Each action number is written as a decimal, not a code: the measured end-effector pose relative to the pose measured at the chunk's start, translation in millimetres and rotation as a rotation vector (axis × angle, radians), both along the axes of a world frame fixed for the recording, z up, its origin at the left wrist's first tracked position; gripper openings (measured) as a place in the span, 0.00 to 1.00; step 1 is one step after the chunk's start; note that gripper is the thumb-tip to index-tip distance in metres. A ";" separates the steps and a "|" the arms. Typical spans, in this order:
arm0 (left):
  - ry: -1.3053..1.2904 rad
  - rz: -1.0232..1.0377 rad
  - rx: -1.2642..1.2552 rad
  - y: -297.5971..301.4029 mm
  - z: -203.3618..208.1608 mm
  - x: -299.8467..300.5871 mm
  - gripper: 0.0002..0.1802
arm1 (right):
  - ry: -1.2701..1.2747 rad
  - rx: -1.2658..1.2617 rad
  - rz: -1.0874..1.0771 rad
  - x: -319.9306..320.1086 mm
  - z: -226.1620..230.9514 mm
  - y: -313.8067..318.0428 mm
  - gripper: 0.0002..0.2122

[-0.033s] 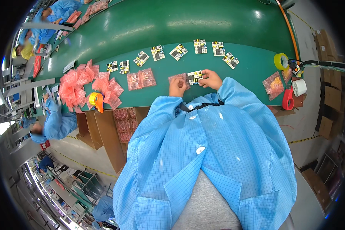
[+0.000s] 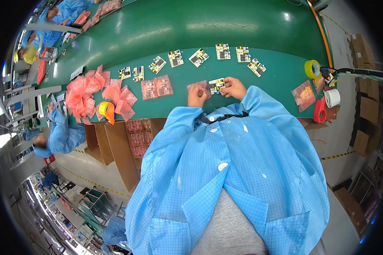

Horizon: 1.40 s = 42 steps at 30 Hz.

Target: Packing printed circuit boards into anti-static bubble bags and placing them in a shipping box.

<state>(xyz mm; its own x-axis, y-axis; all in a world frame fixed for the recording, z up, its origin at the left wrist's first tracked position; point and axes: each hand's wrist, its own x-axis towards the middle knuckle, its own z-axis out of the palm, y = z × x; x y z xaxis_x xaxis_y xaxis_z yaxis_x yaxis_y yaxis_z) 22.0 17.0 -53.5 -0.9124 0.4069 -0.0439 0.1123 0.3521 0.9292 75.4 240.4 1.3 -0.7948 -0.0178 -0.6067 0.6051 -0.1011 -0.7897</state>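
Close in front of me, my right hand (image 2: 235, 88) pinches the right edge of a small circuit board (image 2: 217, 86) with black, white and yellow parts. My left hand (image 2: 197, 96) is closed on a pink bubble-wrap bag (image 2: 194, 85), whose right side meets the board's left end. Whether the board's end sits inside the bag's mouth, I cannot tell. Two filled pink bubble-wrap bags (image 2: 157, 87) lie side by side to the left. Beyond my hands, several bare circuit boards (image 2: 198, 58) form a loose arc on the green table (image 2: 242, 85).
A heap of pink bags (image 2: 81, 95) covers the table's left, beside an orange tape dispenser (image 2: 107, 111). At the right are a bagged item (image 2: 304, 95), yellow tape (image 2: 312, 68) and a red tape dispenser (image 2: 320, 109). Below the front edge stands an open carton (image 2: 119, 144) with bagged pieces. Co-workers sit at left.
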 end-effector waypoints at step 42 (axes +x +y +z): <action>-0.036 0.045 0.082 11.4 20.0 -1.7 0.03 | 0.174 0.147 -0.031 9.3 -34.1 -5.2 0.20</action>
